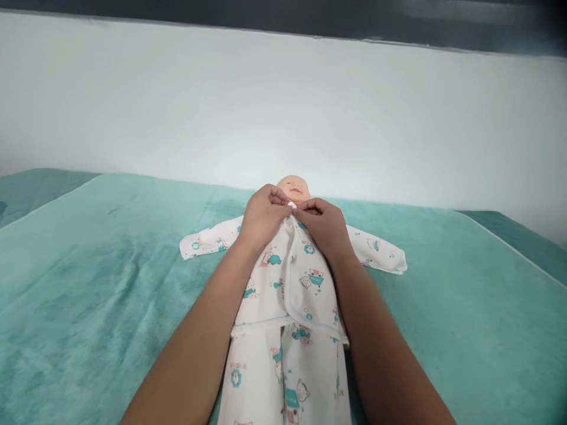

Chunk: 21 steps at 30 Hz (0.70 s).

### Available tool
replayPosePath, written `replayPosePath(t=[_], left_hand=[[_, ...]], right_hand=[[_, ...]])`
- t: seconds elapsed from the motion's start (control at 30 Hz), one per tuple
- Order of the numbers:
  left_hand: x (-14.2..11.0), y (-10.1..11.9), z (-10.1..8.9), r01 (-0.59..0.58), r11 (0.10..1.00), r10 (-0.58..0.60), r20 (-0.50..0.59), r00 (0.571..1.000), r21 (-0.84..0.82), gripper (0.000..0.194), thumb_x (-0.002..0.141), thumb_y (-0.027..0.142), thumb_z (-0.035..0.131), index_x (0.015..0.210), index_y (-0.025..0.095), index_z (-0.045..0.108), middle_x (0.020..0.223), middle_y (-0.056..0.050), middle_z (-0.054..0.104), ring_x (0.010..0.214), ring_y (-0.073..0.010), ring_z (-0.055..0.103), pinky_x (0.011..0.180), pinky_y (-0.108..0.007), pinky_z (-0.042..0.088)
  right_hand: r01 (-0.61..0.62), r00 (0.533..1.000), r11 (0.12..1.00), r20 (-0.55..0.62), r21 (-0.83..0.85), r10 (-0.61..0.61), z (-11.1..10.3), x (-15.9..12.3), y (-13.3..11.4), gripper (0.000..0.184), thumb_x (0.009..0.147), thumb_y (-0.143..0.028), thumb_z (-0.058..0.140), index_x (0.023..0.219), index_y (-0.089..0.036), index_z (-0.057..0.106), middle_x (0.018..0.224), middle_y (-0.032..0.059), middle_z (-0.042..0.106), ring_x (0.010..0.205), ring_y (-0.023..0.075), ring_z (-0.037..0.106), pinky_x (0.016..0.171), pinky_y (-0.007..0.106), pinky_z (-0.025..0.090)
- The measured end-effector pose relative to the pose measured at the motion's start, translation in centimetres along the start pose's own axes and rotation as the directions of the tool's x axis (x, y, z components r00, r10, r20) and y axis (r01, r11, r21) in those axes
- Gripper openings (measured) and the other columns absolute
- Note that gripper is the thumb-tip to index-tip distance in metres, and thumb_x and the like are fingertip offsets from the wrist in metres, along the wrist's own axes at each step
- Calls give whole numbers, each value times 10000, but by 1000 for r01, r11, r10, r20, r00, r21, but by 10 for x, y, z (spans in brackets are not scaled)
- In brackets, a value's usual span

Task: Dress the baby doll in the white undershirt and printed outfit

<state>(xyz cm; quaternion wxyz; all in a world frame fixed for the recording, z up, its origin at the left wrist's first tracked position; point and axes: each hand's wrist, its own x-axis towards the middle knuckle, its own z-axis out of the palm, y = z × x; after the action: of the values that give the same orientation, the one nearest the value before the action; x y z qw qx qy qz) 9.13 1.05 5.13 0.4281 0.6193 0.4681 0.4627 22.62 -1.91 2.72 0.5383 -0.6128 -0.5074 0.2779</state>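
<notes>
A baby doll point(294, 185) lies on its back, head toward the wall, dressed in a white printed baby shirt point(277, 274) and matching trousers point(252, 378). My left hand point(266, 211) pinches the left side of the shirt's collar just below the doll's chin. From the other side, my right hand point(322, 221) pinches the right side of the collar, its fingertips close to those of my left. The shirt's front edges overlap down the middle. Its sleeves stretch out to both sides, and their upper parts are hidden behind my hands.
A soft teal blanket point(110, 295) lies under the doll, with wrinkles on the left. Darker teal cloth point(509, 236) shows beyond its pale edges. Behind stands a white wall point(283, 106) with a dark band point(221, 15) along the top.
</notes>
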Motion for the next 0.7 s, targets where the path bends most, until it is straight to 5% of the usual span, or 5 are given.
replayPosePath(t=[0.23, 0.43, 0.7], left_hand=[[-1, -5, -3, -3, 995, 3, 0, 1000, -95, 289, 671, 115, 653, 935, 208, 579, 888, -10, 728, 688, -125, 624, 605, -244, 455], [-1, -5, 0, -128, 992, 128, -38, 991, 16, 283, 679, 58, 624, 918, 205, 582, 914, -16, 704, 767, -133, 652, 715, -266, 502], [3, -7, -1, -140, 989, 142, -47, 989, 52, 290, 633, 9, 596, 856, 195, 591, 883, 9, 620, 729, -112, 596, 719, -260, 488]], right_hand=[[72, 997, 997, -15, 31, -72, 1, 0, 4, 115, 697, -308, 685, 738, -204, 709, 738, -11, 668, 710, 159, 572, 716, 308, 445], [169, 985, 986, -43, -16, -169, 3, 0, 4, 99, 718, -285, 633, 735, -206, 690, 843, 8, 675, 751, 159, 562, 748, 314, 443], [91, 995, 995, -31, -29, -92, 1, -1, 0, 92, 708, -277, 606, 701, -196, 649, 751, -6, 646, 721, 159, 546, 724, 307, 428]])
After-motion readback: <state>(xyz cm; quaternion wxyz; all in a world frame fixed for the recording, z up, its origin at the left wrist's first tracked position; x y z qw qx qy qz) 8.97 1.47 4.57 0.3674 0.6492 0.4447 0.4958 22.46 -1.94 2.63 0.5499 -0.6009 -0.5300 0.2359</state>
